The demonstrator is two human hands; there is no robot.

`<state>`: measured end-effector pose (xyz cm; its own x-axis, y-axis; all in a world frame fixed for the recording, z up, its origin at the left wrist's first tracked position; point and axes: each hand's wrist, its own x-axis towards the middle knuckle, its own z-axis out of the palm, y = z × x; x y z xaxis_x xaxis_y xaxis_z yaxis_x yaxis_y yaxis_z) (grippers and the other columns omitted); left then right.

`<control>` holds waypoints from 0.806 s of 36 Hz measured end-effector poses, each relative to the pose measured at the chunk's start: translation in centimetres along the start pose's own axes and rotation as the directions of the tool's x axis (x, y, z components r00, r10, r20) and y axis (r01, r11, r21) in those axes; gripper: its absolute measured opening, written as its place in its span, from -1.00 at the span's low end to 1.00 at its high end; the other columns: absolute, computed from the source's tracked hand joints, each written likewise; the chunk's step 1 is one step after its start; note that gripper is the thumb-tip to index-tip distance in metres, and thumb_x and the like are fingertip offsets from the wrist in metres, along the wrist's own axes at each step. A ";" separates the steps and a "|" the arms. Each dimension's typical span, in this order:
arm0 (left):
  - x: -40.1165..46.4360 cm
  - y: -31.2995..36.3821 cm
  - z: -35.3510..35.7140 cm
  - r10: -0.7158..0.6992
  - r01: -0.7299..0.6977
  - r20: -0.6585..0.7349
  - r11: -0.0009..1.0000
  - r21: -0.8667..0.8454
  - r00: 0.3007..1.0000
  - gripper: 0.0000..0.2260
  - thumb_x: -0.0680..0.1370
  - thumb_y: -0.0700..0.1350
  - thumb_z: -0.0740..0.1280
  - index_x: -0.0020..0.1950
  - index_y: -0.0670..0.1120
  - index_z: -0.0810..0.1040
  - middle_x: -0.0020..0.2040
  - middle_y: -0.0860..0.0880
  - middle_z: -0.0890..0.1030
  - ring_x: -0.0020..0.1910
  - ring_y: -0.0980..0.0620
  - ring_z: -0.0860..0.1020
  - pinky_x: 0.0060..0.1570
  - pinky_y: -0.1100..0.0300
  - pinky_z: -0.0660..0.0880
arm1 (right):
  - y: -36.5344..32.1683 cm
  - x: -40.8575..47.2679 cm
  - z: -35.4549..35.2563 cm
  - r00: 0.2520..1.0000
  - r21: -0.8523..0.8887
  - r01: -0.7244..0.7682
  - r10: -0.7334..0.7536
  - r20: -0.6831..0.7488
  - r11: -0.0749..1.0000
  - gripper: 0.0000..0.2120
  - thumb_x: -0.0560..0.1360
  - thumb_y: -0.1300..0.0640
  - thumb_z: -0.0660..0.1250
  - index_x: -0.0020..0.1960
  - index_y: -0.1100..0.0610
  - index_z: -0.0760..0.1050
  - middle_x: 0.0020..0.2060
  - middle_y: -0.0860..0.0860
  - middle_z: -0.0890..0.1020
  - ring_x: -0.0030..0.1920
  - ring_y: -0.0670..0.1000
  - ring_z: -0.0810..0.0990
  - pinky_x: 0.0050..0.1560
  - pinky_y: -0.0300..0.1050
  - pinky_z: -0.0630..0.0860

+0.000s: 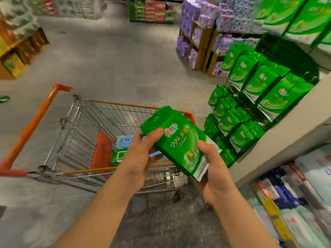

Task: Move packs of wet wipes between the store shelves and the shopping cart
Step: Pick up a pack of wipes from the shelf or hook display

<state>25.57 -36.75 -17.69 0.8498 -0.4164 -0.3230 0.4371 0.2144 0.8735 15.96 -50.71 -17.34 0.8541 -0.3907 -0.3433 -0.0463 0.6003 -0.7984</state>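
I hold a green pack of wet wipes (179, 140) with both hands above the near corner of the shopping cart (75, 133). My left hand (141, 158) grips its left side, thumb on the front. My right hand (213, 174) grips its lower right end, thumb on top. Inside the cart lie a blue pack (123, 141) and a green-and-white pack (119, 156), partly hidden by my left hand. Rows of the same green packs (254, 97) fill the shelf on the right.
The cart has an orange handle (30, 126) on the left and stands on a grey floor. A white shelf edge (279, 135) runs across the right, with blue and white packs (293, 197) below it. Purple packs (202, 24) stand further back. More shelving stands at the far left.
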 end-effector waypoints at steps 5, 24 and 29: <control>0.3 0.4 -7.6 -0.066 0.064 -0.063 0.997 -0.040 0.996 -0.48 0.24 0.07 0.60 0.14 -0.07 0.62 0.04 -0.12 0.72 0.03 -0.11 0.64 0.17 -0.16 0.54 | 3.6 2.1 4.4 0.990 -0.101 -0.139 0.141 0.013 0.985 -0.52 0.30 0.00 0.42 0.18 0.15 0.64 0.06 0.18 0.73 -0.05 0.12 0.73 0.02 0.03 0.64; 8.2 -0.9 -15.8 -0.243 0.222 -0.235 0.969 -0.112 0.941 -0.50 0.34 0.00 0.50 0.23 -0.15 0.57 -0.02 -0.07 0.73 -0.09 -0.01 0.64 -0.10 0.08 0.55 | 8.6 13.5 8.3 0.917 -0.179 -0.394 0.399 -0.012 0.901 -0.51 0.32 0.08 0.47 0.22 0.20 0.60 0.09 0.19 0.72 0.06 0.18 0.71 0.23 0.15 0.57; 11.8 0.2 -17.1 -0.281 0.304 -0.250 0.951 0.056 0.926 -0.37 0.19 0.12 0.54 0.18 -0.14 0.62 -0.01 -0.07 0.70 0.01 -0.05 0.58 -0.07 0.07 0.52 | 8.8 18.9 7.8 0.904 -0.267 -0.409 0.427 0.010 0.873 -0.46 0.26 0.05 0.49 0.22 0.17 0.60 0.03 0.15 0.74 -0.11 0.07 0.75 -0.13 -0.03 0.70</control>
<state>40.71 -26.48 -27.60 0.7381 -0.2250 -0.6361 0.6574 0.0276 0.7530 35.74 -47.35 -26.95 0.7580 -0.0899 -0.6460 -0.5277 0.4977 -0.6884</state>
